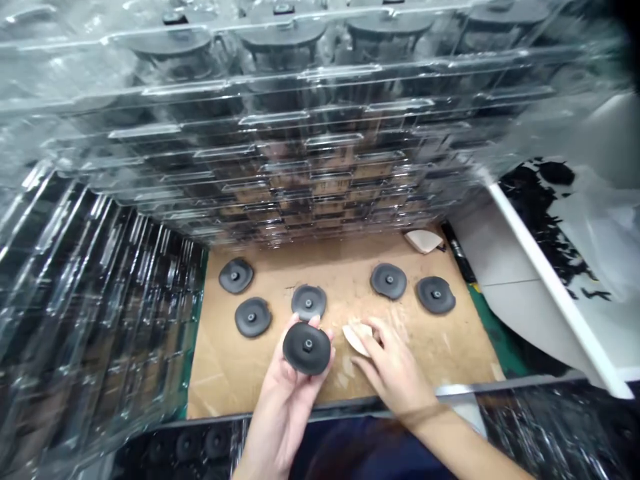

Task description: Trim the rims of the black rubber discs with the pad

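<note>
My left hand (283, 393) is closed around a round black rubber-like disc (307, 347) with a small hub in its middle, held up above the brown work board (450, 347). My right hand (393, 363) rests on the board just to the right, its fingers pinching a small pale wedge-shaped piece (356, 337). Several more black discs lie flat on the board: one just beyond the held one (309, 301), two at the left (236, 275) (253, 317), two at the right (389, 281) (436, 295).
A tall stack of clear plastic trays (310, 133) holding black parts walls off the back. More clear trays (90, 293) stand at the left. A second pale wedge (423, 241) and a black marker (459, 253) lie at the back right. A white bin (545, 267) holds black scraps.
</note>
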The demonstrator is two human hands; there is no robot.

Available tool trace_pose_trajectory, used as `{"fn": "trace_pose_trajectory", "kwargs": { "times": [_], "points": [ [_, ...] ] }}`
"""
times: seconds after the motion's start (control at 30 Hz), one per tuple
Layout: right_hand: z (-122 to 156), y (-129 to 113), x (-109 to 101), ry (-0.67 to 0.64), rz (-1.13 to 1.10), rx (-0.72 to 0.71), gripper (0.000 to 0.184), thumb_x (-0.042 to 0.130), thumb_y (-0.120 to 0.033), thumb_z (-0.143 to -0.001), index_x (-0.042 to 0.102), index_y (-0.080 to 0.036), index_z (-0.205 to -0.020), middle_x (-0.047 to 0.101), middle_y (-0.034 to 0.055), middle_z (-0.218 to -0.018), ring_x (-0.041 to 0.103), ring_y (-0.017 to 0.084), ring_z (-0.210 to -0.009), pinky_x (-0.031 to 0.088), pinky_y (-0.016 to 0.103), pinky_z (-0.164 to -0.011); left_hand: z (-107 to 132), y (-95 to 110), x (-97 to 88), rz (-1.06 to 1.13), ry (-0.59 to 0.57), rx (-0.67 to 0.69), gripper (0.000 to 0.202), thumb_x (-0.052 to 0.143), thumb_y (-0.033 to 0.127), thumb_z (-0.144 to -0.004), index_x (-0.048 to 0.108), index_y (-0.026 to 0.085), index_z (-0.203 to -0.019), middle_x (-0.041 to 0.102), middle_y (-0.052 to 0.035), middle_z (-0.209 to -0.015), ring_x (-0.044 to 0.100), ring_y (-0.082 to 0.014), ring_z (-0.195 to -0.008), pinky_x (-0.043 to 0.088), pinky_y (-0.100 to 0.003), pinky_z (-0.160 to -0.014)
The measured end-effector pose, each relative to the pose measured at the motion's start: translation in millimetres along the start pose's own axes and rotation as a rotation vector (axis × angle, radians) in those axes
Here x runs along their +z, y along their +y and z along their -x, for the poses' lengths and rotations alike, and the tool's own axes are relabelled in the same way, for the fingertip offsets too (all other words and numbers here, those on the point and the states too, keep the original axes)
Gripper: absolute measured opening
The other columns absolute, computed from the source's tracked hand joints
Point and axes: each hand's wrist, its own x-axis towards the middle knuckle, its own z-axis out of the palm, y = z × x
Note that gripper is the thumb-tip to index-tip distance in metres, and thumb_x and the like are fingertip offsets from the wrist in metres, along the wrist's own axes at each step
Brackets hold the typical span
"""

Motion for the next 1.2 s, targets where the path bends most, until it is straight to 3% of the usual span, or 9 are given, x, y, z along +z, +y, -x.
{"fn": "trace_pose_trajectory", "kwargs": {
  "times": [0.2, 0.4, 0.53, 0.63, 0.77, 0.83, 0.97, 1.07, 1.2],
  "points": [
    [-2, -3, -5, 0.004, -0.066, -0.078, 0.031, 0.045, -0.026, -0.093, 0.062, -0.019, -0.118, 0.065, 0.0118, -0.105, 0.064, 0.023, -0.096, 0.055, 0.036, -0.083, 0, -6, 1.0, 0.083, 0.019, 0.074, 0.063, 0.070, 0.055, -0.066, 0.055, 0.038, -0.126, 0.065, -0.0030, -0.125, 0.057, -0.0260, -0.119, 0.043, -0.039, -0.105],
    [12, -17, -9, 0.003, -0.170, -0.120, 0.021, 0.050, -0.028, -0.092, 0.068, -0.022, -0.102, 0.072, 0.0032, -0.086, 0.068, 0.015, -0.077, 0.057, 0.024, -0.069, 7, 2, 22.6, 0.216, 0.133, 0.018, 0.048, 0.079, 0.040, -0.063, 0.070, 0.027, -0.108, 0.072, -0.0058, -0.111, 0.062, -0.0258, -0.112, 0.046, -0.039, -0.102],
    [-4, -47, -32, 0.126, -0.194, -0.062, 0.023, 0.052, -0.027, -0.091, 0.064, -0.022, -0.110, 0.070, 0.0058, -0.103, 0.067, 0.018, -0.092, 0.056, 0.027, -0.073, 9, 2, 36.7, 0.165, 0.128, 0.036, 0.047, 0.083, 0.036, -0.058, 0.071, 0.022, -0.102, 0.073, -0.0067, -0.105, 0.065, -0.0251, -0.104, 0.052, -0.035, -0.093],
    [-13, -81, -51, 0.190, -0.195, -0.256, 0.027, 0.048, -0.022, -0.092, 0.059, -0.020, -0.117, 0.068, 0.0071, -0.110, 0.063, 0.020, -0.099, 0.052, 0.033, -0.083, 12, 1, 48.5, 0.112, 0.051, 0.008, 0.041, 0.084, 0.030, -0.058, 0.072, 0.021, -0.096, 0.074, -0.0054, -0.095, 0.066, -0.0242, -0.099, 0.053, -0.033, -0.091],
    [-13, -107, -60, 0.037, -0.189, -0.481, 0.024, 0.045, -0.011, -0.090, 0.061, -0.012, -0.108, 0.070, 0.0059, -0.087, 0.062, 0.016, -0.077, 0.049, 0.030, -0.074, 18, 3, 55.1, 0.087, -0.011, -0.048, 0.035, 0.082, 0.027, -0.061, 0.071, 0.020, -0.093, 0.074, -0.0045, -0.090, 0.069, -0.0236, -0.092, 0.053, -0.032, -0.089],
    [-16, -109, -58, 0.030, -0.171, -0.483, 0.021, 0.046, -0.010, -0.090, 0.063, -0.013, -0.101, 0.069, 0.0039, -0.086, 0.059, 0.015, -0.073, 0.046, 0.029, -0.070, 20, 3, 54.6, 0.061, 0.009, -0.053, 0.036, 0.083, 0.028, -0.058, 0.071, 0.022, -0.092, 0.074, -0.0037, -0.090, 0.069, -0.0243, -0.091, 0.055, -0.032, -0.085],
    [-16, -104, -53, 0.213, -0.107, -0.549, 0.024, 0.042, -0.012, -0.091, 0.062, -0.009, -0.103, 0.068, 0.0074, -0.084, 0.055, 0.018, -0.070, 0.044, 0.033, -0.067, 24, 3, 52.0, 0.066, -0.018, -0.076, 0.029, 0.084, 0.030, -0.057, 0.075, 0.023, -0.084, 0.075, -0.0037, -0.090, 0.067, -0.0237, -0.096, 0.054, -0.028, -0.085],
    [0, -97, -61, 0.112, -0.177, -0.571, 0.025, 0.041, -0.011, -0.091, 0.063, -0.012, -0.102, 0.068, 0.0049, -0.082, 0.058, 0.016, -0.075, 0.046, 0.031, -0.075, 29, 7, 48.8, 0.106, -0.032, -0.106, 0.045, 0.083, 0.023, -0.059, 0.072, 0.026, -0.103, 0.074, -0.0034, -0.101, 0.067, -0.0225, -0.097, 0.052, -0.029, -0.089],
    [13, -91, -82, 0.100, -0.040, -0.402, 0.023, 0.044, -0.010, -0.090, 0.063, -0.015, -0.101, 0.067, 0.0031, -0.078, 0.058, 0.014, -0.069, 0.045, 0.028, -0.068, 32, 8, 51.9, 0.097, -0.026, -0.161, 0.059, 0.086, 0.023, -0.054, 0.068, 0.023, -0.110, 0.075, -0.0037, -0.098, 0.068, -0.0205, -0.094, 0.050, -0.027, -0.090]
  ]
}}
